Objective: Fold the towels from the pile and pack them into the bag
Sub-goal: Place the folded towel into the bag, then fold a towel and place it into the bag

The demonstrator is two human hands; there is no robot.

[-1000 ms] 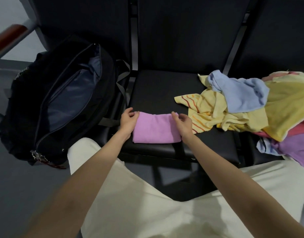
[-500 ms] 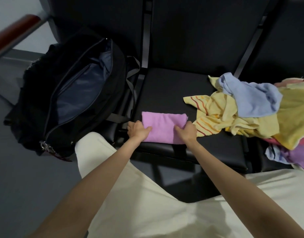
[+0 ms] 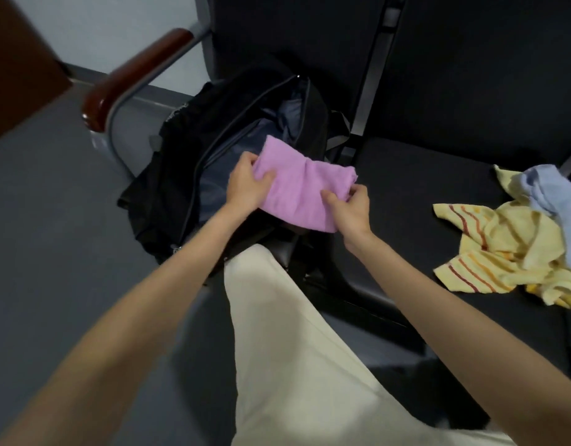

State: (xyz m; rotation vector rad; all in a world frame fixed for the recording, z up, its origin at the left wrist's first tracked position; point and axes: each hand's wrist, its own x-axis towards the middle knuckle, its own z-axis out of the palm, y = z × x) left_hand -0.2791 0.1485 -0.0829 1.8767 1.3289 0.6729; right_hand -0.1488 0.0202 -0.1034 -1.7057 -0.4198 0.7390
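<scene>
A folded purple towel (image 3: 300, 185) hangs in the air over the open mouth of the black bag (image 3: 187, 156). My left hand (image 3: 247, 185) grips its left end, thumb on top. My right hand (image 3: 348, 204) grips its right end from the near side. The bag sits unzipped on the left seat, its dark blue lining (image 3: 232, 162) showing. The pile of unfolded towels lies at the right edge: a yellow striped one (image 3: 500, 249) with a light blue one (image 3: 548, 191) on top.
A wooden armrest on a metal frame (image 3: 133, 75) stands left of the bag. The black seat (image 3: 416, 201) stretches between bag and pile. My pale trouser leg (image 3: 294, 349) fills the foreground. Grey floor lies to the left.
Both hands lifted the folded purple towel off the seat and carried it left, over the open bag. The view swung left with them.
</scene>
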